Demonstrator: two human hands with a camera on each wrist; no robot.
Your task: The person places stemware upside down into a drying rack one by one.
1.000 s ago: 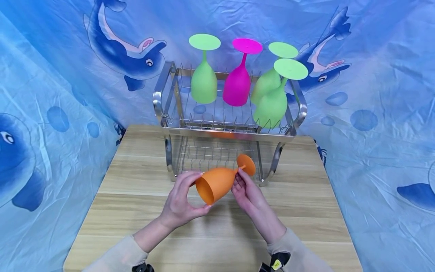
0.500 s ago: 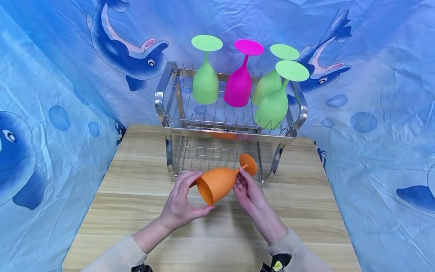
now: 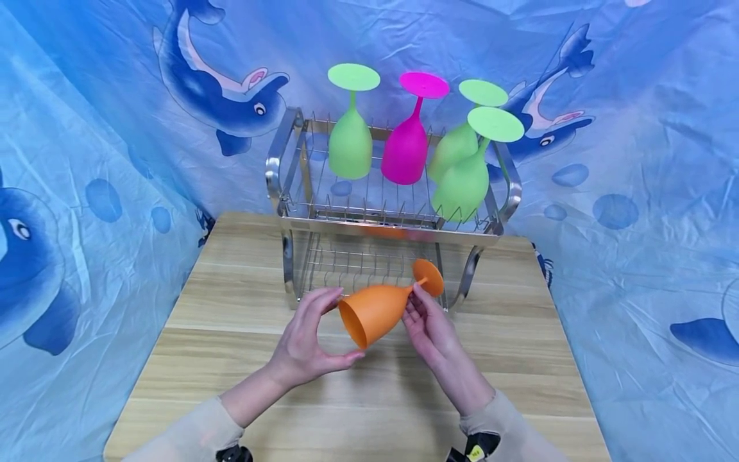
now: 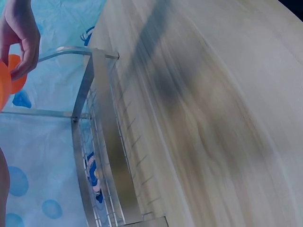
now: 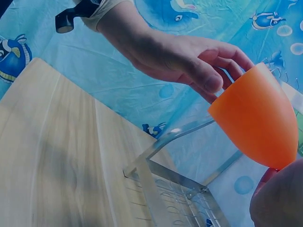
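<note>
An orange goblet (image 3: 376,311) lies tilted in the air in the head view, mouth toward the lower left and foot toward the upper right. My right hand (image 3: 433,327) pinches its stem just below the bowl. Spread around the mouth, my left hand (image 3: 306,337) has thumb and fingertips right at the rim, with a gap between palm and goblet. In the right wrist view, the left hand (image 5: 189,61) reaches to the rim of the orange bowl (image 5: 258,118). The left wrist view shows only part of the goblet (image 4: 16,75) beside the right hand (image 4: 21,33).
Behind the hands stands a two-tier metal dish rack (image 3: 387,231). Upside down on its top tier are a pink goblet (image 3: 406,151) and several green goblets (image 3: 350,147). The wooden table (image 3: 231,308) is bordered by blue dolphin-print curtains (image 3: 104,154).
My right hand has shifted slightly right with the orange goblet. The rim has slid away from the left hand's palm, and the left fingers no longer overlap behind it.
</note>
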